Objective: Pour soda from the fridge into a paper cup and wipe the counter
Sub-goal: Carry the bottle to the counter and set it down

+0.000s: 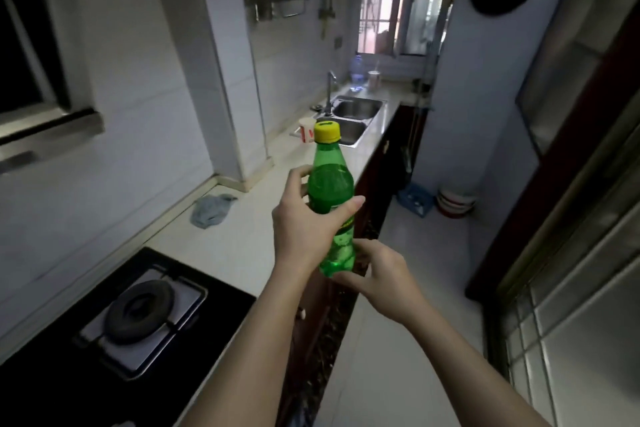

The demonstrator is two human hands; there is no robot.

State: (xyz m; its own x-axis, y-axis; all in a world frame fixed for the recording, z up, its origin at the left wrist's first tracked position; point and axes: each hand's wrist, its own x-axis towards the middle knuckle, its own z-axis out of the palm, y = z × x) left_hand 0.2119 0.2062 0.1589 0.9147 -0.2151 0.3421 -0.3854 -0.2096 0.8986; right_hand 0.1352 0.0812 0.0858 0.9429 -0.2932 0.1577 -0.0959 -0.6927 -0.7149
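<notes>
We hold the bottle (pixel 330 191) upright in the air, out over the counter (pixel 242 246) edge, with 2 hands on it. The left hand (pixel 304 229) is wrapped round its middle, thumb across the front of the label. The right hand (pixel 377 274) pinches the base from below with curled fingers. The yellow cap (pixel 326 132) is on and neither hand touches it.

The cup (pixel 307 130) stands far down the counter, just beside the sink (pixel 356 107), well apart from the bottle. The cloth (pixel 212 211) lies crumpled on the counter near the wall, between the stove (pixel 138 308) and the cup.

Risks, as we judge them:
1. Soda carried and jostled may foam when the cap comes off; opening it over the floor would spill there, not on the counter.
2. The cup is light paper; a fast pour or a knock from the bottle neck could tip it toward the sink.
3. A chilled bottle may be wet; a pinch at the base alone could slip.
</notes>
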